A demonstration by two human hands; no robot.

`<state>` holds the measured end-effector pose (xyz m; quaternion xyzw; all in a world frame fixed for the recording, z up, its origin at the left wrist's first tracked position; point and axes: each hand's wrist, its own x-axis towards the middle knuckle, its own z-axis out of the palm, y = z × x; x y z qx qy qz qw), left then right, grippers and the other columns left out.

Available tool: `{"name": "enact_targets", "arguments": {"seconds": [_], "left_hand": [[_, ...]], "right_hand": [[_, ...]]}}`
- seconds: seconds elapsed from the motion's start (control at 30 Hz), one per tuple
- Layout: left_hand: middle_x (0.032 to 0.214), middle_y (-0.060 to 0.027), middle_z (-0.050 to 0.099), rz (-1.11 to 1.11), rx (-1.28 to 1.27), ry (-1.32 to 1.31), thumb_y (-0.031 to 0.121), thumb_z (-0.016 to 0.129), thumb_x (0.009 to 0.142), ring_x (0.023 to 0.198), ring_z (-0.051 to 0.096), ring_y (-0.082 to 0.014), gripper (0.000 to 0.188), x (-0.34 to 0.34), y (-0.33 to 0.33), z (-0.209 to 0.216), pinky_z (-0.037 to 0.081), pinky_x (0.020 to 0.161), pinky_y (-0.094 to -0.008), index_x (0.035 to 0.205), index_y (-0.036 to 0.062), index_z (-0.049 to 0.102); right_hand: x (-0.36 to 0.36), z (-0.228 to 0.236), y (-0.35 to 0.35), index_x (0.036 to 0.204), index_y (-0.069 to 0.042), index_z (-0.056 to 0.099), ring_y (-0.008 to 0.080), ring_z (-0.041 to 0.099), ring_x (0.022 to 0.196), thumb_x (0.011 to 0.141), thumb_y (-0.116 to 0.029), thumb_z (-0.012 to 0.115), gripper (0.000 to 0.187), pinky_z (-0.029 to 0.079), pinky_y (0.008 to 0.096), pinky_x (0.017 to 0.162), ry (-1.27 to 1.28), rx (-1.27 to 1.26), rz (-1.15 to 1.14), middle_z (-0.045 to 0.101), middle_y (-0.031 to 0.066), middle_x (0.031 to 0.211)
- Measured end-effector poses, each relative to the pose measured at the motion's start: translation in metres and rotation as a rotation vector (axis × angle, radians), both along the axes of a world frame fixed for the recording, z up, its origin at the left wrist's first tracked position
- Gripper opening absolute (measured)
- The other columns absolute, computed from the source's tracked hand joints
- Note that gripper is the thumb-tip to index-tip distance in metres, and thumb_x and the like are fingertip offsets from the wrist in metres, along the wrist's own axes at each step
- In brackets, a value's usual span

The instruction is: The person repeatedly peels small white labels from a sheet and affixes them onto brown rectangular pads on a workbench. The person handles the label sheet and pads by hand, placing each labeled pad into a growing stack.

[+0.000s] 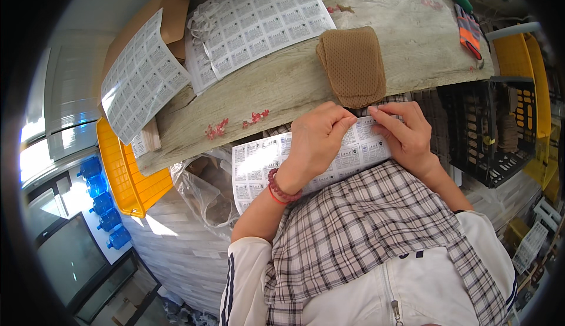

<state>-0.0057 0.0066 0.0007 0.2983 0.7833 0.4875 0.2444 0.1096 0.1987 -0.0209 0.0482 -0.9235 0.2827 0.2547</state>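
Note:
A white sheet of printed labels (347,158) lies across my lap, over a checked apron. My left hand (318,140) rests on the sheet, with its thumb and forefinger pinched together near the upper edge; what is between them is too small to make out. My right hand (406,134) is closed at the sheet's upper right corner, fingers bent over it and close to the left fingertips. Just beyond both hands, a stack of brown mesh-textured pads (354,67) sits at the table's near edge.
More label sheets (259,28) lie on the wooden table (282,84), one curling over a cardboard box (173,17). A yellow crate (132,173) and clear plastic bag (206,187) are at left. A black crate (491,131) stands at right; orange-and-grey item (468,31) lies far right.

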Motion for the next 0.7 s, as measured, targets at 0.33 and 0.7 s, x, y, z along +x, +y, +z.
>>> {"name": "enact_targets", "arguments": {"seconds": [0.33,0.7], "left_hand": [[0.082,-0.0062,0.064,-0.012,0.028,-0.087,0.01,0.066,0.096,0.076,0.058,-0.0125,0.016,-0.0032,-0.0013,-0.0058,0.045,0.068,-0.0276,0.094,-0.0055,0.071],[0.083,-0.0037,0.063,0.002,0.049,-0.209,0.011,0.066,0.096,0.078,0.057,-0.0105,0.017,-0.0011,-0.0025,-0.0087,0.044,0.069,-0.0266,0.094,-0.0051,0.071]], "right_hand": [[0.0033,-0.0044,-0.0023,0.117,-0.005,0.074,0.0253,0.069,0.091,0.075,0.0,0.076,0.042,0.058,0.0339,0.077,0.078,0.131,0.016,0.072,0.0108,0.117],[0.0077,-0.0051,-0.0002,0.117,-0.007,0.075,0.0245,0.068,0.093,0.072,-0.002,0.075,0.045,0.058,0.0337,0.079,0.049,0.153,0.044,0.071,0.01,0.124]]}}
